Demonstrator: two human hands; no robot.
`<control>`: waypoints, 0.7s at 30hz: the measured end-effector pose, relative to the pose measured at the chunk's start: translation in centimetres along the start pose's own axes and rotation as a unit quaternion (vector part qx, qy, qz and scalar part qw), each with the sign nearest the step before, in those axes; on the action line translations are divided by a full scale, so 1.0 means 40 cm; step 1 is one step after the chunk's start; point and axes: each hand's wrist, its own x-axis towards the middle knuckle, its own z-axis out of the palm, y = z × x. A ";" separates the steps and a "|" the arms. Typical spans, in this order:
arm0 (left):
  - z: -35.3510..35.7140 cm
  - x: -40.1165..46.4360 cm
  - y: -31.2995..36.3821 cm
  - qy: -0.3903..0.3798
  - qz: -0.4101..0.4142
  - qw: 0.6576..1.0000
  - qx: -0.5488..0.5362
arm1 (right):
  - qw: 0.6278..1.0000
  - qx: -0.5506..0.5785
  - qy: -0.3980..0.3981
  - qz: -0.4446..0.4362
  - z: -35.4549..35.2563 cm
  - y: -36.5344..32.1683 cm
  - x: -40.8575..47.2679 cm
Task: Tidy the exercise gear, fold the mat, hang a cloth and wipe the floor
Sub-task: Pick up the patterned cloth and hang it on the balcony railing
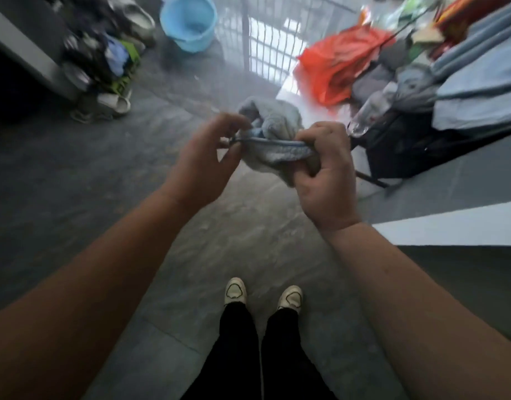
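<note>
A pale grey-blue cloth (273, 122) with a blue hem hangs bunched between my two hands at chest height, above the grey floor (75, 180). My right hand (325, 171) is closed tight around one end of the hem. My left hand (203, 160) pinches the other end of the hem with thumb and fingertips, the remaining fingers spread. The hem is stretched almost straight between the hands. My feet in white shoes (235, 291) stand on the floor below.
A light blue bucket (189, 23) stands at the back beside a metal grille (263, 39). Shoes and sandals (104, 70) are piled at the left. On the right lie an orange plastic bag (332, 67), a clear bottle (369, 109), a black bag (398, 148) and blue fabric (479, 90).
</note>
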 end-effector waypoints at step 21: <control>-0.520 0.145 0.614 0.097 0.109 0.984 -0.098 | 0.989 -0.008 0.104 -0.105 -0.266 -0.663 0.261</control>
